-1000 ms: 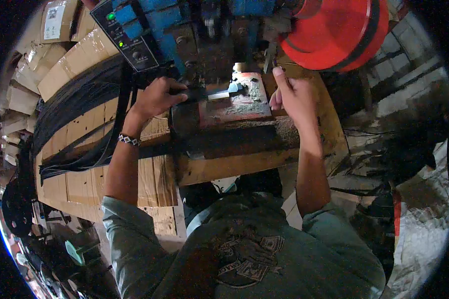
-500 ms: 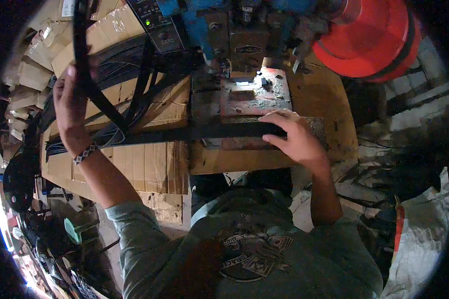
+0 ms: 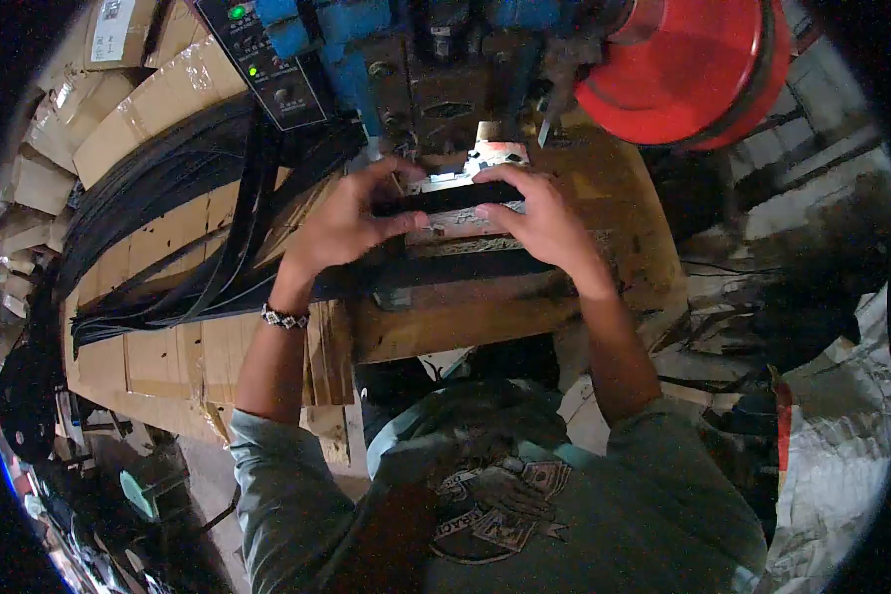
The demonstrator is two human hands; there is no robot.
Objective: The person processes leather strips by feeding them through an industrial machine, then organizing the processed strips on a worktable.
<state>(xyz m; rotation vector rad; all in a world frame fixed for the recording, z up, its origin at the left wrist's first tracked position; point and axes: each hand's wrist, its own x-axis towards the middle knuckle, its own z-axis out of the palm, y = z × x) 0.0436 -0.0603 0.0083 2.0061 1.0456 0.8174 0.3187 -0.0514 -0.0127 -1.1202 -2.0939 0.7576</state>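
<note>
One black strip [image 3: 447,199] is stretched between the two hands, above the brightly lit plate [image 3: 455,220] of the machine. It looks flat, dark and nearly straight, and its ends are hidden by the fingers. Whether it touches the plate, I cannot tell. The strip covers part of this plate, which carries small bits and dust. Just behind stands the dark metal head [image 3: 445,109] of the machine, with blue parts [image 3: 351,49] around it. Nearer to the body, a second dark strip [image 3: 465,265] lies across the front of the machine base. Many long black bands [image 3: 158,178] are spread on cardboard [image 3: 168,356] at the left, and a red round part [image 3: 683,74] is at the upper right.

The left hand [image 3: 342,223] is half open, pinching the strip between thumb and fingers. The right hand [image 3: 544,218] is curved in a similar way, with thumb and index finger pinching the other end.
</note>
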